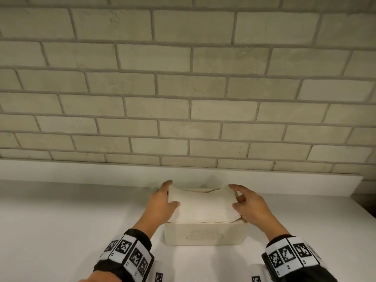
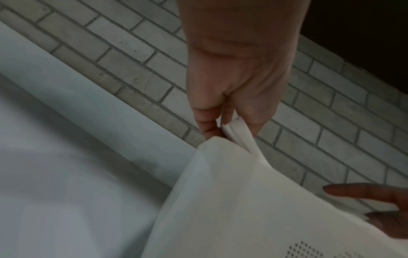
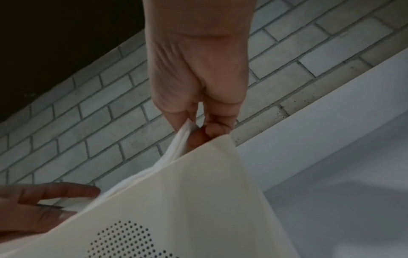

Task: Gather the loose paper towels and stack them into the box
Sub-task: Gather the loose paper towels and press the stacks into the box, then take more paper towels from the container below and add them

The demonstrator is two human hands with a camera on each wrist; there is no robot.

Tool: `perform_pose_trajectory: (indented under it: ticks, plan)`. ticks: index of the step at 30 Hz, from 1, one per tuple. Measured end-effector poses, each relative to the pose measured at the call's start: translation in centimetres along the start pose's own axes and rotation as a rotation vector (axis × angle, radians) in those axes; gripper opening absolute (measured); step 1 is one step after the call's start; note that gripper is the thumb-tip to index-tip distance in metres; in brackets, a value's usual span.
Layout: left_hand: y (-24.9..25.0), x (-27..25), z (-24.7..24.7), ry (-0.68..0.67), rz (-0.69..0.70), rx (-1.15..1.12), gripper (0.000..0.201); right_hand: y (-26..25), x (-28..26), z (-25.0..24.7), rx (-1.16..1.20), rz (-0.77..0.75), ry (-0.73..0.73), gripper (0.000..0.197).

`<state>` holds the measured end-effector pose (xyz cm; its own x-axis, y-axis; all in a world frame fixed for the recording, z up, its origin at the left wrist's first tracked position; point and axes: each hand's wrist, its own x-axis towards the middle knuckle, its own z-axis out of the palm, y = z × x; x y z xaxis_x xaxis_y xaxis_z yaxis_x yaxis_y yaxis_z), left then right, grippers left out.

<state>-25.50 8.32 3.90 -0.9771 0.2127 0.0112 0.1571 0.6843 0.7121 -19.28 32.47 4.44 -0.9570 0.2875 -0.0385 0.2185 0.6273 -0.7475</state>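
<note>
A stack of white paper towels lies in the top of a white box that has a dotted pattern on its front. The stack rises above the rim. My left hand holds its left end, thumb on top and fingers behind. My right hand holds the right end the same way. In the left wrist view, my left hand pinches the towels' edge above the box. In the right wrist view, my right hand pinches the towel edge over the box.
The box stands on a white counter close to a low white ledge under a pale brick wall. Both wrists wear bands with black-and-white markers. The counter's right edge runs off at the far right.
</note>
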Motion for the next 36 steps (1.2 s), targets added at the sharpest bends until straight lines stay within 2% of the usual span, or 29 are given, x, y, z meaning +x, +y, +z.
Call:
perform_pose_trajectory:
  ticks: [4, 6, 10, 14, 17, 21, 26, 29, 32, 34, 36]
  plan:
    - [0.3, 0.0, 0.5, 0.039, 0.043, 0.107, 0.052, 0.5, 0.0, -0.1, -0.065, -0.013, 0.048, 0.044]
    - [0.4, 0.1, 0.8, 0.035, 0.046, 0.129, 0.049, 0.5, -0.2, -0.3, -0.096, 0.000, 0.068, 0.039]
    - [0.8, 0.2, 1.2, 0.012, 0.033, 0.297, 0.046, 0.7, -0.1, -0.1, -0.261, 0.010, 0.001, 0.034]
    - [1.4, -0.4, 0.7, -0.041, 0.033, 0.685, 0.035, 1.4, 0.3, -0.4, -0.447, 0.031, -0.044, 0.038]
    - [1.1, -0.5, -0.1, -0.144, 0.027, 0.826, 0.042, 1.6, 0.3, -1.0, -0.445, 0.084, -0.178, 0.043]
    - [0.7, -0.4, -1.2, -0.322, -0.035, 0.746, 0.059, 1.4, 0.1, -1.3, -0.355, 0.134, -0.272, 0.053]
    - [0.7, 0.0, -0.8, -0.390, -0.082, 0.799, 0.064, -0.2, -0.4, -1.1, -0.515, 0.131, -0.327, 0.058]
    - [1.1, -0.2, -0.9, -0.380, -0.073, 0.803, 0.063, -0.7, -1.4, -1.0, -0.494, 0.123, -0.295, 0.057]
    - [1.7, -1.0, -1.1, -0.343, -0.044, 0.874, 0.057, -0.7, -3.6, -1.6, -0.353, 0.134, -0.188, 0.054]
    - [2.2, -2.1, -1.1, -0.263, -0.011, 0.890, 0.054, -0.5, -5.9, -2.3, -0.223, 0.156, -0.088, 0.056]
    - [3.5, -3.4, -0.5, -0.145, 0.048, 0.779, 0.055, -0.1, -9.0, -3.4, -0.118, 0.171, 0.016, 0.060]
